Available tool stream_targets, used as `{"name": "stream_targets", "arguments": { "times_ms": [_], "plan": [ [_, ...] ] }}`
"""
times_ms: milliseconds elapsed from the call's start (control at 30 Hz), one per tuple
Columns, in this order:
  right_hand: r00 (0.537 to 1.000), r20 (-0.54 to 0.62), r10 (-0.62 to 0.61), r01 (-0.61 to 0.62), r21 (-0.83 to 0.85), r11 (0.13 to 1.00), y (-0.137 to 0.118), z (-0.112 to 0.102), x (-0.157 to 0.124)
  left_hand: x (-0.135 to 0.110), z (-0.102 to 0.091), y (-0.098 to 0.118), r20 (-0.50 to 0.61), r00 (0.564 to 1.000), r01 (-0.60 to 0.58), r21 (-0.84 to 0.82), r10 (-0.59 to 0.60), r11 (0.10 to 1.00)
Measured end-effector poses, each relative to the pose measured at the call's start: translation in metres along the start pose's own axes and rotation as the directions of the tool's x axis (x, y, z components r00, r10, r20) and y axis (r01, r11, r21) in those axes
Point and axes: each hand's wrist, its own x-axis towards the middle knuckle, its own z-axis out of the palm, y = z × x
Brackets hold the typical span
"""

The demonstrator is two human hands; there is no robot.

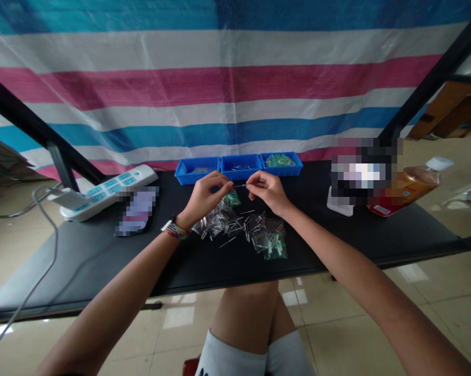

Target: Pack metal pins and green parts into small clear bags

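Note:
Above the middle of the black table, my left hand (210, 194) and my right hand (270, 192) meet fingertip to fingertip. A thin metal rod (240, 185) lies level between them, each hand pinching one end; its exact kind is too small to make out. Below the hands lies a pile of similar loose metal rods (248, 225) and small clear plastic bags (216, 222). A green-printed bag (275, 246) with white pieces rests at the pile's near right. Another green bag (231, 198) is partly hidden behind my left hand.
Three joined blue bins (198, 176) stand behind my hands, with rods in the middle one and a green bag in the right. At left lie a white power strip (114, 190) and a phone (138, 211). A drink bottle (410, 185) lies tilted at right beside a blurred object.

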Motion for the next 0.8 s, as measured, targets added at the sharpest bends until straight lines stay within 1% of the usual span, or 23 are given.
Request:
{"name": "stream_targets", "arguments": {
  "times_ms": [67,167,233,300,367,433,500,567,633,700,800],
  "plan": [
    [0.999,-0.047,0.011,-0.012,-0.015,1.0,0.003,-0.002,0.001,0.0,-0.002,-0.002,-0.009,1.0,0.029,0.025,-0.028,0.999],
    [0.987,-0.16,0.035,-0.043,-0.048,0.998,0.009,-0.005,0.004,0.0,-0.005,-0.006,-0.003,0.998,0.059,0.084,-0.059,0.995],
    [0.971,-0.239,0.027,-0.046,-0.075,0.996,0.013,-0.007,0.007,0.0,-0.005,-0.008,0.026,0.997,0.065,0.113,-0.068,0.991],
    [0.945,-0.326,-0.006,-0.03,-0.105,0.994,0.018,-0.01,0.011,-0.001,-0.005,-0.009,0.065,0.995,0.064,0.128,-0.073,0.99],
    [0.923,-0.384,-0.032,-0.02,-0.131,0.991,0.022,-0.014,0.017,-0.002,-0.004,-0.009,0.102,0.992,0.063,0.14,-0.078,0.988],
    [0.928,-0.371,-0.027,-0.035,-0.159,0.987,0.025,-0.019,0.023,-0.002,-0.002,-0.009,0.147,0.987,0.048,0.154,-0.071,0.987],
    [0.945,-0.327,-0.028,-0.044,-0.211,0.977,0.027,-0.024,0.027,-0.003,-0.001,-0.009,0.216,0.976,-0.002,0.158,-0.033,0.987],
    [0.948,-0.311,-0.068,-0.022,-0.279,0.96,0.028,-0.03,0.028,-0.003,0.001,-0.008,0.297,0.955,-0.061,0.146,0.015,0.987],
    [0.943,-0.312,-0.113,0.006,-0.325,0.946,0.027,-0.033,0.027,-0.004,0.003,-0.006,0.355,0.934,-0.097,0.138,0.042,0.986],
    [0.948,-0.295,-0.117,0.011,-0.34,0.94,0.025,-0.034,0.024,-0.006,0.007,-0.003,0.383,0.923,-0.11,0.152,0.044,0.982],
    [0.971,-0.22,-0.09,0.01,-0.341,0.94,0.022,-0.029,0.019,-0.011,0.013,-0.001,0.407,0.912,-0.131,0.182,0.046,0.975]
  ]
}}
